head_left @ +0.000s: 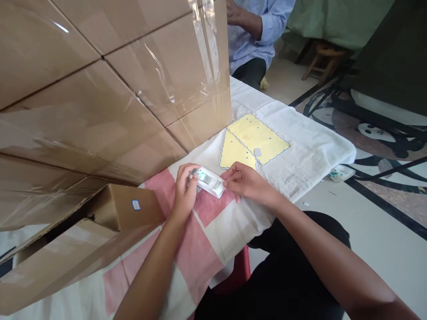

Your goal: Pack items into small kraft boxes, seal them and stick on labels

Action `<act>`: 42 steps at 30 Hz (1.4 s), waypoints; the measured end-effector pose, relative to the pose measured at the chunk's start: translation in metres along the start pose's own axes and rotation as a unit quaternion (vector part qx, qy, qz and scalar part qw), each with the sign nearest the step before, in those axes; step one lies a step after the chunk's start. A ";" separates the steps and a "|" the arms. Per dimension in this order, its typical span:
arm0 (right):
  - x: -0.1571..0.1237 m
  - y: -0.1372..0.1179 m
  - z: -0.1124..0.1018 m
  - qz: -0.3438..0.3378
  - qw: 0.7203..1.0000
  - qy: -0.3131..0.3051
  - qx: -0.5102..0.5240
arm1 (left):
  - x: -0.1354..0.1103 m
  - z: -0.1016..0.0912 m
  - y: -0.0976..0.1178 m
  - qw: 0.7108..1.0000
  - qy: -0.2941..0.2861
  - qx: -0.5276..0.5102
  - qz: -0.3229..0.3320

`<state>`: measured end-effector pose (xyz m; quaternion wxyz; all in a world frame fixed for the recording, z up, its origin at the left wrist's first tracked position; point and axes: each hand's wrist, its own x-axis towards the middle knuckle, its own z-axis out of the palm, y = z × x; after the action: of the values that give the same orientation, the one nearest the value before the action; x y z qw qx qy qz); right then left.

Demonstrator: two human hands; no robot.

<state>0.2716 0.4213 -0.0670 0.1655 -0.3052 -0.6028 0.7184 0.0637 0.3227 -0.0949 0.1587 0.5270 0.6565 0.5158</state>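
Observation:
A small white plastic device [208,180] with a pale green window lies on the pink and white cloth [207,231]. My left hand [184,191] grips its left end with curled fingers. My right hand [248,182] pinches its right end. Just beyond my hands lie two yellow sticker sheets [255,138] with scalloped blue edges, one rectangular and one triangular. A single grey-white sticker [257,152] sits on the rectangular sheet.
A tall stack of taped cardboard boxes [100,80] fills the left. An open box flap [125,206] bearing a small sticker juts toward my left hand. A person in a blue shirt [256,31] sits behind the table. A wooden stool [322,58] stands at the back.

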 end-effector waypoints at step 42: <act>0.004 -0.004 0.024 0.096 0.995 0.016 0.039 | 0.000 0.001 0.001 1.000 0.004 0.025 -0.010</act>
<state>0.2526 0.4061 -0.0620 0.1173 -0.3661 -0.5394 0.7491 0.0650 0.3235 -0.0947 0.1479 0.5217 0.6752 0.5001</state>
